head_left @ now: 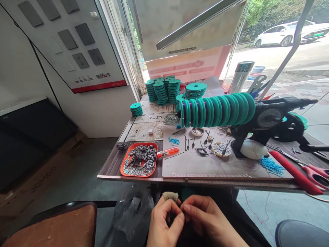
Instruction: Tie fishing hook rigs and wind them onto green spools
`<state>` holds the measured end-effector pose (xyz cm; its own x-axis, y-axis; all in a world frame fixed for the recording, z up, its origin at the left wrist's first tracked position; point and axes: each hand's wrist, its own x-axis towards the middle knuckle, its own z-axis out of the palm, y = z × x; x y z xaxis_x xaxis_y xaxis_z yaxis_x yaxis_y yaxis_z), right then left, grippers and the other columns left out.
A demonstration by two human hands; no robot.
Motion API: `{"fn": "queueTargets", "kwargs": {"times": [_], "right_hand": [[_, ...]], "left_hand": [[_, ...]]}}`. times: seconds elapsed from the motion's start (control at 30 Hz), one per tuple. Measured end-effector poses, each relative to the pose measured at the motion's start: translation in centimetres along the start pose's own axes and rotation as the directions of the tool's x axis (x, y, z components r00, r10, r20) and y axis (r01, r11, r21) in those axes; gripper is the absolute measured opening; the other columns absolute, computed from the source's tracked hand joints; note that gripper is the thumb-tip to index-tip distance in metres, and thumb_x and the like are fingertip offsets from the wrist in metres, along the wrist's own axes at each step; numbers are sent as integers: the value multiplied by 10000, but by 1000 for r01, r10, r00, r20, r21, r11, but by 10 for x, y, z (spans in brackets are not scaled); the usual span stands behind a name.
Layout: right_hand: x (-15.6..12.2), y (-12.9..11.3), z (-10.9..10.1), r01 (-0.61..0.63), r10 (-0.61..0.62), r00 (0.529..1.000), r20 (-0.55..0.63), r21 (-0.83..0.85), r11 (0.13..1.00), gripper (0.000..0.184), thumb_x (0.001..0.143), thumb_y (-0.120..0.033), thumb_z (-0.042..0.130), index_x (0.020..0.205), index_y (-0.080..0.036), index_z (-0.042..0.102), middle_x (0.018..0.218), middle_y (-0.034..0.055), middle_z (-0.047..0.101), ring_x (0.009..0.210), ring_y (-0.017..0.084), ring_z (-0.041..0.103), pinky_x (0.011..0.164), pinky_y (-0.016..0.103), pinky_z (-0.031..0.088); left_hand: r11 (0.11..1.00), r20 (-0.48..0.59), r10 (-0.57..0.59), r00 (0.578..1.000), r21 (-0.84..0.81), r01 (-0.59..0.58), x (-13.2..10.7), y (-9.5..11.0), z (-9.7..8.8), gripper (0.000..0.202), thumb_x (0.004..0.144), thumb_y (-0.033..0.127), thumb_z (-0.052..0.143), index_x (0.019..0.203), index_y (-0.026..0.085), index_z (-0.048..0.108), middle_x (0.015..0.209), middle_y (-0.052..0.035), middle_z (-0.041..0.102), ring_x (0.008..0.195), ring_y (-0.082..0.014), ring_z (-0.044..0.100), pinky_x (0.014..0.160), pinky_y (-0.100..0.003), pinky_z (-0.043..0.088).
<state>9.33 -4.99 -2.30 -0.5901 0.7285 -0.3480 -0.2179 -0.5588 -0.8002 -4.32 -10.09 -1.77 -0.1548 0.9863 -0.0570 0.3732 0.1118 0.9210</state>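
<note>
My left hand point(168, 219) and my right hand point(202, 214) meet low in the view, below the table's front edge. Thumb and forefinger of each are pinched together, tips almost touching. Whatever lies between them is too small and dark to make out. A pale wrap point(170, 196) covers one finger of the left hand. On the table just beyond, an orange tray point(121, 168) holds dark cylindrical pieces and small silvery bits. An orange-capped clear tube point(168, 152) lies beside it. Black float-like pieces point(203, 151) with thin stems are spread on a board point(174, 169).
Green spools point(218, 109) sit in a row on a black hand-cranked winder point(269, 118) at right. More green discs point(160, 91) are stacked behind. Red-handled scissors point(312, 175), blue sticks point(271, 166) and a small bowl point(221, 155) of beads lie nearby. A brown chair point(56, 226) stands at left.
</note>
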Motion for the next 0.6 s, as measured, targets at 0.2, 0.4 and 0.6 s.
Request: {"fn": "queueTargets", "kwargs": {"times": [0.2, 0.4, 0.6], "right_hand": [[-1, 5, -3, 56, -58, 998, -14, -122, 991, 436, 682, -527, 693, 673, -94, 641, 498, -27, 403, 406, 29, 257, 397, 192, 153], [2, 7, -6, 97, -111, 992, -68, -181, 979, 388, 638, -476, 741, 675, -97, 663, 497, -18, 410, 457, 47, 272, 432, 197, 163], [0, 3, -5, 33, -43, 997, -70, -136, 990, 452, 613, -538, 733, 657, -106, 609, 471, -37, 369, 422, 45, 266, 414, 194, 171]], "left_hand": [[1000, -13, 7, 1000, 18, -7, -2, -4, 1, 280, 794, 381, 528, 623, 160, 540, 797, -75, 569, 773, -196, 539, 656, -269, 361], [998, -19, 19, 1000, 53, -18, -1, -3, 0, 293, 808, 404, 550, 654, 156, 566, 789, -58, 561, 721, -160, 524, 659, -248, 381], [1000, -8, 6, 1000, 19, -6, 0, -4, 0, 340, 807, 459, 557, 673, 152, 613, 784, -65, 569, 729, -162, 528, 658, -244, 390]]}}
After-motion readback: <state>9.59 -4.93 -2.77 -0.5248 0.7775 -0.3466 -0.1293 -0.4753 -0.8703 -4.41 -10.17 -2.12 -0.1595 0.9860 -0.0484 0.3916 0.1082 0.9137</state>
